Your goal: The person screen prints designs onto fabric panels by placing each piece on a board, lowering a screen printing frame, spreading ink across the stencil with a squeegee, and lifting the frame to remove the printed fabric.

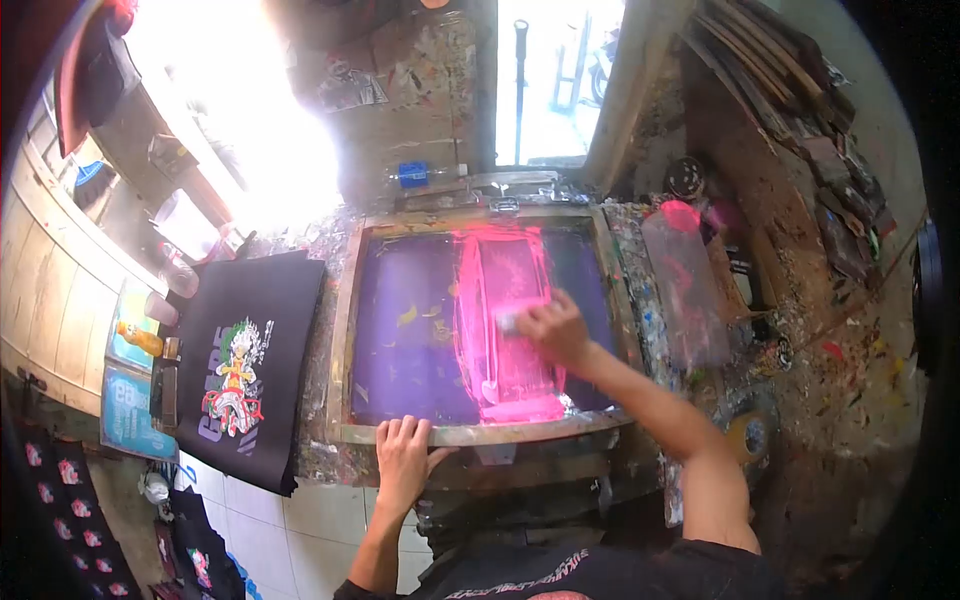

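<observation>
A wooden-framed printing screen (350,330) lies on the bench in front of me, with purple mesh on both sides. Bright pink ink (512,270) is spread in an upright band over its middle. My right hand (556,328) is closed on a small whitish piece (507,323), its kind unclear, over the pink band. Left of that hand, a long pale streak or thin stick runs down through the ink; I cannot tell which. My left hand (402,455) grips the near edge of the screen frame, fingers over the rim.
Left of the screen lies a black printed fabric sheet (240,370) with a colourful figure. A blue-labelled bottle (413,175) lies behind the frame. On the right are a pink-stained translucent sheet (685,290) and a tape roll (755,435). Boards (790,90) lean at upper right.
</observation>
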A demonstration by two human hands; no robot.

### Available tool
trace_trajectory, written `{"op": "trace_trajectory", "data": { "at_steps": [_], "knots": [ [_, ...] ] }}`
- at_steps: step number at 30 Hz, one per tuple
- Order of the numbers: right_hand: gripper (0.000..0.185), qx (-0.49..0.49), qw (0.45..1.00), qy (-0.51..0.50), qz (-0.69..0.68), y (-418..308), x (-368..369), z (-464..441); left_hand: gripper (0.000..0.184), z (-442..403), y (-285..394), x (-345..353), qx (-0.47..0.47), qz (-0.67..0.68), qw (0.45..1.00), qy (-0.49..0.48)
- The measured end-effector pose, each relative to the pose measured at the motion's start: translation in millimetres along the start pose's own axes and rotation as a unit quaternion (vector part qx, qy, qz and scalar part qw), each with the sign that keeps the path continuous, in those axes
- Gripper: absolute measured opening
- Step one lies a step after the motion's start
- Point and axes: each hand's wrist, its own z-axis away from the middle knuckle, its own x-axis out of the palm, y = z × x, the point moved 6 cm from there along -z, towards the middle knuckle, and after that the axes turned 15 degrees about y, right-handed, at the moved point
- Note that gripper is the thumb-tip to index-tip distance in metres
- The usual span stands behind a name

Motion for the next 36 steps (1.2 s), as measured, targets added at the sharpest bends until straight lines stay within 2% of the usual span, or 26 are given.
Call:
{"op": "trace_trajectory", "data": {
  "at_steps": [3, 5, 6, 8, 10, 12, 14, 16, 18, 20, 21, 22, 24, 25, 26, 28, 30, 31, 32, 33, 34, 35, 36],
  "knots": [
    [0.026, 0.107, 0.987, -0.122, -0.01, 85.3, 108.0, -40.0, 0.047, 1.8, -4.1, 2.6, -0.009, 0.013, 1.0, -0.002],
    [0.036, 0.154, 0.951, -0.261, -0.056, 119.0, 120.7, -91.9, 0.048, 0.3, -4.3, 3.0, -0.017, 0.017, 1.0, -0.002],
    [0.036, 0.158, 0.95, -0.262, -0.059, 126.4, 130.4, -96.3, 0.048, -1.0, -6.3, 2.0, -0.029, 0.026, 0.999, -0.002],
    [0.056, 0.209, 0.941, -0.259, -0.052, 136.2, 145.5, -94.8, 0.048, -3.3, -8.8, 3.7, -0.052, 0.033, 0.998, -0.019],
    [0.057, 0.195, 0.942, -0.267, -0.056, 123.5, 148.9, -82.3, 0.05, -3.8, -11.4, 4.9, -0.063, 0.044, 0.997, -0.032],
    [0.055, 0.166, 0.94, -0.279, -0.104, 105.3, 123.8, -75.4, 0.052, -3.4, -13.7, 8.5, -0.077, 0.045, 0.995, -0.051],
    [0.053, 0.194, 0.922, -0.306, -0.133, 76.9, 89.6, -56.4, 0.055, -2.0, -14.7, 8.9, -0.068, 0.042, 0.996, -0.043],
    [0.041, 0.183, 0.929, -0.284, -0.149, 35.2, 43.1, -44.6, 0.057, 0.0, -12.1, 9.6, -0.048, 0.045, 0.997, -0.032],
    [0.044, 0.202, 0.928, -0.245, -0.193, -3.9, -3.3, -29.8, 0.053, -2.2, -8.1, 3.8, -0.03, 0.04, 0.999, 0.006],
    [0.045, 0.198, 0.932, -0.237, -0.188, -38.0, -36.7, -8.9, 0.052, -2.6, -5.0, 0.3, -0.021, 0.041, 0.999, -0.008],
    [0.042, 0.187, 0.92, -0.308, -0.153, -54.1, -48.7, -2.3, 0.053, -3.6, -4.4, -1.0, -0.021, 0.046, 0.999, -0.003],
    [0.042, 0.192, 0.921, -0.303, -0.149, -61.6, -58.1, 3.9, 0.054, -6.0, -3.7, -3.2, -0.022, 0.05, 0.999, 0.004],
    [0.041, 0.12, 0.958, -0.235, -0.114, -78.7, -75.7, 9.1, 0.052, -9.5, 0.2, -11.9, -0.012, 0.036, 0.999, 0.006],
    [0.042, 0.16, 0.941, -0.274, -0.12, -84.2, -80.2, 12.3, 0.051, -11.6, 1.0, -12.7, -0.023, 0.025, 0.999, -0.019],
    [0.042, 0.159, 0.945, -0.263, -0.114, -88.6, -91.7, 7.2, 0.05, -13.7, 0.8, -12.9, -0.033, 0.015, 0.998, -0.045],
    [0.044, 0.159, 0.972, -0.172, -0.02, -89.0, -123.3, -8.6, 0.051, -23.5, -2.4, -24.3, 0.006, 0.019, 1.0, -0.011],
    [0.045, 0.254, 0.963, -0.09, 0.013, -86.2, -139.0, -23.4, 0.055, -37.9, -11.7, -36.4, 0.045, 0.045, 0.998, -0.013],
    [0.045, 0.236, 0.971, -0.038, 0.017, -84.1, -148.1, -40.5, 0.057, -56.9, -5.4, -58.5, 0.072, 0.044, 0.996, 0.015],
    [0.045, 0.218, 0.976, 0.013, 0.016, -78.7, -156.5, -59.7, 0.057, -76.3, -2.6, -76.2, 0.053, 0.05, 0.997, 0.005],
    [0.045, 0.196, 0.98, 0.023, 0.018, -67.6, -154.5, -76.8, 0.055, -97.4, 3.7, -99.3, 0.09, 0.032, 0.995, 0.039],
    [0.045, 0.159, 0.983, 0.081, 0.032, -48.0, -160.0, -102.2, 0.053, -114.1, 7.6, -115.1, 0.067, 0.04, 0.995, 0.064],
    [0.045, 0.18, 0.98, 0.084, 0.021, -24.6, -159.9, -129.1, 0.049, -128.9, 21.6, -139.9, 0.084, 0.012, 0.989, 0.12],
    [0.047, 0.16, 0.982, 0.104, 0.015, -14.0, -165.6, -157.1, 0.045, -134.0, 33.0, -158.0, 0.119, 0.014, 0.953, 0.28]
  ]
}}
